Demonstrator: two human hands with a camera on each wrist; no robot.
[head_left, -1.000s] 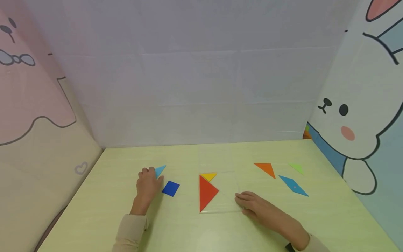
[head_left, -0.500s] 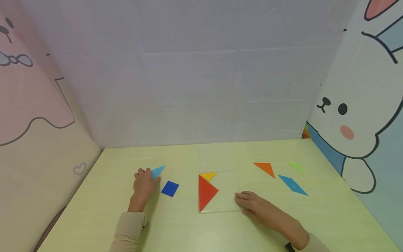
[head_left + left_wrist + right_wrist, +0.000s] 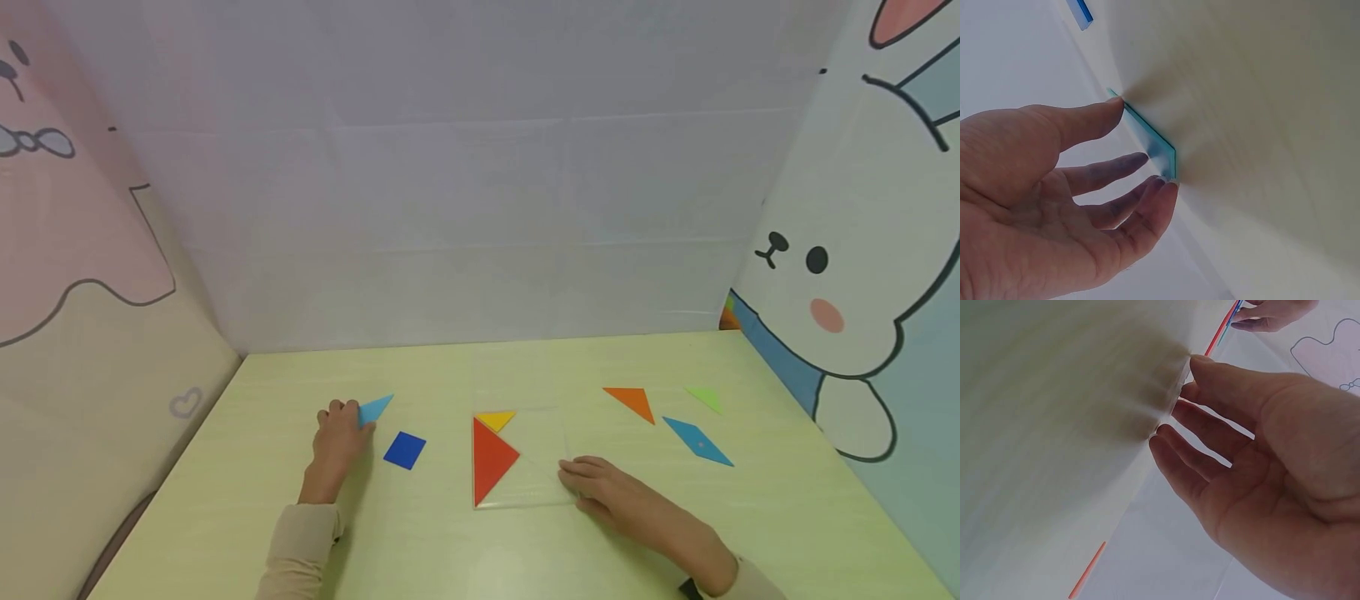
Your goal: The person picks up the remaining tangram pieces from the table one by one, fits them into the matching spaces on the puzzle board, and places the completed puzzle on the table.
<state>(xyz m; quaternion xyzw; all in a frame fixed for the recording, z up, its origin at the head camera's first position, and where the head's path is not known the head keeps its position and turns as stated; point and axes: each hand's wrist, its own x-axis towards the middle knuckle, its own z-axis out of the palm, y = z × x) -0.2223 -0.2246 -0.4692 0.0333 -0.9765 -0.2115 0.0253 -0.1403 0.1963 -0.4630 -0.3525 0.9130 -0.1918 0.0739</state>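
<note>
My left hand (image 3: 339,442) has its thumb and fingertips around the edges of a light blue triangle (image 3: 374,409) lying on the table; the left wrist view shows the thumb on one edge of the piece (image 3: 1147,137) and fingers at its other side. A dark blue square (image 3: 405,450) lies just right of that hand. My right hand (image 3: 622,504) touches the right edge of a clear square tray (image 3: 536,475), thumb and fingers along its rim. Inside the tray, at its left side, are a large red triangle (image 3: 491,461) and a small yellow triangle (image 3: 497,420).
Right of the tray lie an orange triangle (image 3: 634,402), a blue parallelogram (image 3: 697,441) and a light green triangle (image 3: 706,397). White sheeting (image 3: 450,208) stands behind the table, with cartoon-printed sheets at both sides.
My left hand has shifted slightly left, and the light blue triangle has moved a little left with it. The right hand stays at the tray edge.
</note>
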